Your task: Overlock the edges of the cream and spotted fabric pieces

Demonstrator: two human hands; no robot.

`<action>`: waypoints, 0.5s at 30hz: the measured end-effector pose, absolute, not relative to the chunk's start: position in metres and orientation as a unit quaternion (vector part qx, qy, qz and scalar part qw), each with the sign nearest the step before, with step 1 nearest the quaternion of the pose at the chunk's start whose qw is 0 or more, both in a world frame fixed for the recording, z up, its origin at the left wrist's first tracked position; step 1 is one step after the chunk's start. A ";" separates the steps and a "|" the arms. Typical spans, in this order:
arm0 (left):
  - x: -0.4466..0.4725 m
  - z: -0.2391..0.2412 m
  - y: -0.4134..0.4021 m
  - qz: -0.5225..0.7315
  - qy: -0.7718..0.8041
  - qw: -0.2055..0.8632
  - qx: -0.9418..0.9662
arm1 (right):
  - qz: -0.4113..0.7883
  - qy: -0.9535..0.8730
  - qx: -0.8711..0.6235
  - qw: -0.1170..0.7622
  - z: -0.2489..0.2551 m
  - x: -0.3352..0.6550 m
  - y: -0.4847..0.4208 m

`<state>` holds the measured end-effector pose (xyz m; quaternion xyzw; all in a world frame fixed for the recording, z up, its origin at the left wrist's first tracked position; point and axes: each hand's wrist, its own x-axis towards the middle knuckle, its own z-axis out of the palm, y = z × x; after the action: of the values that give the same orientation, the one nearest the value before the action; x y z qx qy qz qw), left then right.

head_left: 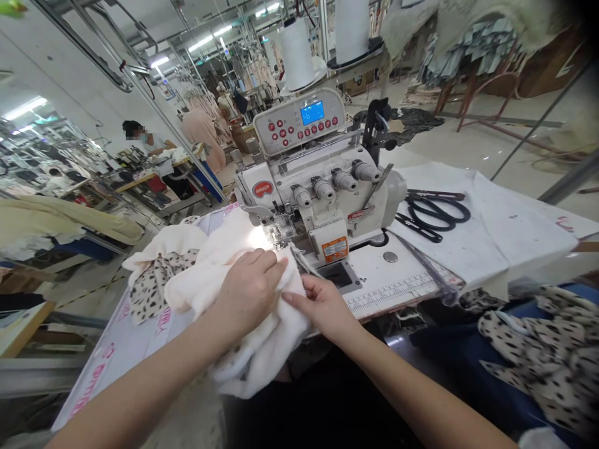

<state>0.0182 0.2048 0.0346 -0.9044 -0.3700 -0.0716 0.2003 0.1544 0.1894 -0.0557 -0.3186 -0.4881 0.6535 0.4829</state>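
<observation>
A cream fleecy garment (201,284) with black-spotted fabric (161,280) is bunched on the table in front of an overlock sewing machine (322,193). My left hand (250,290) lies on the cloth just before the lit presser foot (279,236), its fingers curled and gripping the fabric. With thumb and fingers my right hand (322,305) pinches the garment's edge, to the right of the left hand. Part of the cloth hangs over the table's front edge. The needle itself is too small to make out.
Black scissors (435,212) and thread snips (418,227) rest on white cloth right of the machine. A coin-like disc (390,256) lies near the ruler strip (397,290). Spotted fabric (552,355) is heaped at lower right. Another person (150,142) sits at a machine, back left.
</observation>
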 end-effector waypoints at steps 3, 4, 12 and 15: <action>0.002 0.048 0.197 -0.095 -0.432 0.218 -0.870 | 0.741 -0.442 -0.262 0.433 -0.061 0.156 0.173; -0.008 0.054 0.194 -0.109 -0.453 0.236 -0.853 | 0.757 -0.431 -0.253 0.422 -0.063 0.157 0.168; -0.067 0.099 0.147 -0.058 -0.534 0.219 -0.815 | 0.782 -0.433 -0.273 0.356 -0.066 0.124 0.159; -0.042 0.103 0.128 -0.095 -0.523 0.066 -0.844 | 0.799 -0.414 -0.258 0.351 -0.056 0.090 0.162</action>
<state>-0.0416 0.1283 0.1028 -0.8445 -0.5231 -0.0947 0.0655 0.0904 0.1621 -0.0562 -0.2582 -0.4138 0.7991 0.3514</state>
